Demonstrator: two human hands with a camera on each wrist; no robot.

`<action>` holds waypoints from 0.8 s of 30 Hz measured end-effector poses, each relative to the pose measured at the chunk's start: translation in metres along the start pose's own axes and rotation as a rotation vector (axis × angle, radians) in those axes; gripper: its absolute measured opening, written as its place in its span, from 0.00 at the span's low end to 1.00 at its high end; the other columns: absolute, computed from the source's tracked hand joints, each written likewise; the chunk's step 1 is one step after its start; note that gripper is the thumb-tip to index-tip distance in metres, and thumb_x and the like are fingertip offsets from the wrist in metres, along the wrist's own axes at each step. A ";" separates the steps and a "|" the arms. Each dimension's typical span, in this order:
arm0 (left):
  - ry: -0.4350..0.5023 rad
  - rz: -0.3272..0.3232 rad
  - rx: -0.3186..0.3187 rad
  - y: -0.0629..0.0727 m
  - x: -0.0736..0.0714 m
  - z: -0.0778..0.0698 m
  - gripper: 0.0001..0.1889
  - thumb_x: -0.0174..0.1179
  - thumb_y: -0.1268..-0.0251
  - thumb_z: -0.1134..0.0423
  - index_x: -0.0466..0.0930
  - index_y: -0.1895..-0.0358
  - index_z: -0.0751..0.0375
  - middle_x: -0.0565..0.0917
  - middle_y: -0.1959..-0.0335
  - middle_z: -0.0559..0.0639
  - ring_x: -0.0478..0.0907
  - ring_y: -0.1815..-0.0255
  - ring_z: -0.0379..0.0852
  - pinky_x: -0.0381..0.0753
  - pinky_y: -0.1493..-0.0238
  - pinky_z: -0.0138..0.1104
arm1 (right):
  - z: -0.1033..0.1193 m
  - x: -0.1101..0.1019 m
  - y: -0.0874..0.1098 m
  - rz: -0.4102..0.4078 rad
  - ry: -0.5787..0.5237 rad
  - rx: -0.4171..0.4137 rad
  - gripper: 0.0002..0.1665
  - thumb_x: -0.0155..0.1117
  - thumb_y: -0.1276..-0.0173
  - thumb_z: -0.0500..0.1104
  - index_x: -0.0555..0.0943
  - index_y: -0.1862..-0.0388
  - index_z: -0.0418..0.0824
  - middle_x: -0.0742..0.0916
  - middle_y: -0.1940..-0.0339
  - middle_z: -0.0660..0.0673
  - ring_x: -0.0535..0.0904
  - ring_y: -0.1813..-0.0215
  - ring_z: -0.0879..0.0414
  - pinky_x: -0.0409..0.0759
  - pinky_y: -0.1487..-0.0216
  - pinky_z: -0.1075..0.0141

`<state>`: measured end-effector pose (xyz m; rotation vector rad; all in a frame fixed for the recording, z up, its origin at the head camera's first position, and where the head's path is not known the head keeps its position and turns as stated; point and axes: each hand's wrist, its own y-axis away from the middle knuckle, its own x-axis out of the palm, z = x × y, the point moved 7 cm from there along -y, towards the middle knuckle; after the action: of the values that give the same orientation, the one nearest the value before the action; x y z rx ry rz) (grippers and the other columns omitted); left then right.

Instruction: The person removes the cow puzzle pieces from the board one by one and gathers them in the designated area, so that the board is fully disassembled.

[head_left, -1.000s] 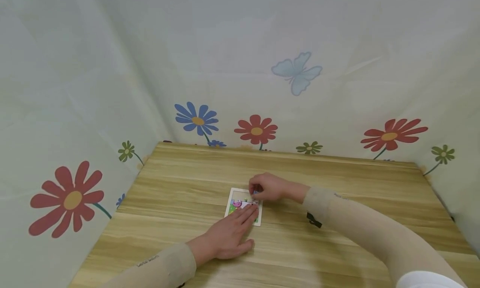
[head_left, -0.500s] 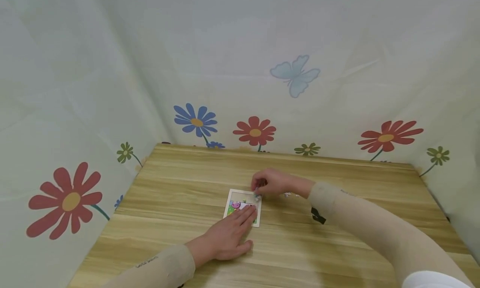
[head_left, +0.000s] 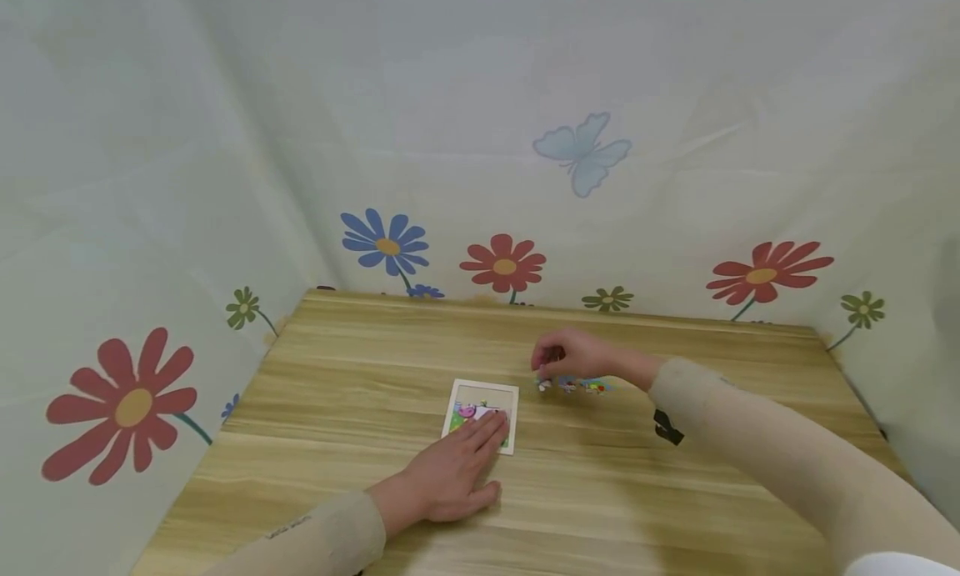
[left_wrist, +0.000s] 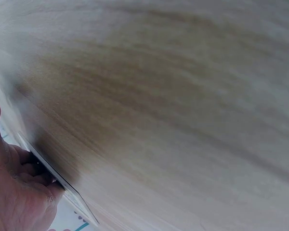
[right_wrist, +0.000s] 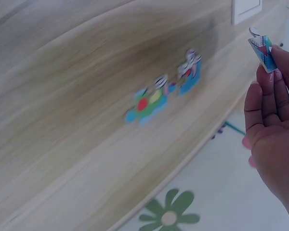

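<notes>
Flat on the white-framed jigsaw puzzle tray [head_left: 499, 385] rests my left hand [head_left: 453, 474], its fingers covering much of the lower right of the picture. A pink cartoon head shows on the fitted part, while the upper strip of the tray is bare. My right hand [head_left: 573, 355], right of the tray, pinches a jigsaw piece [right_wrist: 263, 54] between thumb and fingers; it is tilted and has blue and white print. Two groups of loose jigsaw pieces lie beside that hand: a green, red and yellow one [right_wrist: 147, 103] and a blue one [right_wrist: 189, 74].
The wood-grain table [head_left: 360, 351] runs back to a pale fabric wall [head_left: 450, 101] printed with flowers and a butterfly. Another fabric wall [head_left: 135, 226] stands along the table's left side. A black strap [head_left: 667, 427] hangs from the right wrist.
My right hand has drawn away from the tray's upper right corner to the right, the piece still pinched. The loose pieces have come into view. My left hand stays on the tray.
</notes>
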<state>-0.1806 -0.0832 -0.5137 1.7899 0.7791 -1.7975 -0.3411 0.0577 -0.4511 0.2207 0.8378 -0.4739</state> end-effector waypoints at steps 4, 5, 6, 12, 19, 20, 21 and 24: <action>0.010 -0.007 0.004 0.000 -0.001 0.000 0.40 0.41 0.32 0.42 0.48 0.27 0.69 0.49 0.25 0.62 0.46 0.26 0.55 0.54 0.30 0.45 | -0.007 -0.008 0.014 -0.009 0.044 0.006 0.05 0.64 0.36 0.37 0.83 0.61 0.39 0.84 0.66 0.52 0.79 0.64 0.61 0.78 0.63 0.66; 0.015 -0.008 0.004 0.000 -0.001 0.000 0.40 0.41 0.32 0.42 0.48 0.27 0.69 0.49 0.25 0.62 0.46 0.26 0.55 0.54 0.30 0.45 | -0.008 -0.009 0.017 -0.006 0.046 0.013 0.05 0.64 0.36 0.37 0.83 0.61 0.39 0.84 0.66 0.52 0.79 0.64 0.61 0.78 0.63 0.66; 0.020 -0.008 0.005 0.000 -0.001 0.000 0.40 0.42 0.32 0.43 0.48 0.27 0.69 0.49 0.25 0.62 0.46 0.26 0.55 0.54 0.30 0.45 | -0.009 -0.011 0.021 -0.004 0.047 0.020 0.06 0.64 0.35 0.37 0.83 0.61 0.39 0.84 0.65 0.51 0.79 0.64 0.61 0.78 0.63 0.66; 0.036 -0.005 0.003 0.000 -0.001 0.001 0.40 0.42 0.31 0.43 0.47 0.27 0.69 0.48 0.25 0.62 0.46 0.26 0.55 0.53 0.30 0.46 | -0.015 -0.019 0.042 -0.016 0.054 0.039 0.07 0.63 0.35 0.37 0.84 0.59 0.38 0.85 0.64 0.49 0.80 0.64 0.59 0.79 0.62 0.65; 0.025 -0.002 0.008 0.000 0.000 0.001 0.40 0.40 0.31 0.43 0.47 0.26 0.69 0.48 0.25 0.62 0.46 0.26 0.55 0.53 0.30 0.45 | -0.025 -0.025 0.063 -0.041 0.063 0.055 0.08 0.62 0.35 0.35 0.84 0.58 0.36 0.86 0.63 0.46 0.81 0.63 0.55 0.80 0.62 0.65; 0.023 -0.002 0.008 0.000 0.000 0.000 0.40 0.40 0.31 0.43 0.47 0.26 0.69 0.48 0.25 0.62 0.46 0.26 0.55 0.53 0.30 0.45 | -0.027 -0.026 0.066 -0.045 0.066 0.060 0.08 0.62 0.35 0.35 0.84 0.59 0.36 0.86 0.63 0.46 0.81 0.63 0.56 0.80 0.62 0.65; 0.021 -0.003 0.008 0.000 0.001 0.000 0.40 0.40 0.31 0.43 0.47 0.26 0.69 0.49 0.25 0.62 0.46 0.26 0.55 0.53 0.30 0.45 | -0.030 -0.026 0.068 -0.048 0.069 0.066 0.08 0.62 0.35 0.35 0.84 0.59 0.36 0.86 0.63 0.46 0.81 0.63 0.56 0.80 0.62 0.65; 0.019 -0.005 0.008 0.000 0.000 0.000 0.40 0.41 0.31 0.43 0.47 0.27 0.69 0.49 0.25 0.62 0.46 0.26 0.55 0.53 0.30 0.45 | -0.039 -0.026 0.076 -0.058 0.071 0.094 0.08 0.63 0.35 0.36 0.85 0.59 0.36 0.86 0.64 0.48 0.81 0.64 0.57 0.79 0.63 0.65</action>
<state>-0.1810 -0.0833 -0.5142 1.8140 0.7852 -1.7913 -0.3446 0.1465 -0.4564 0.3017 0.8946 -0.5633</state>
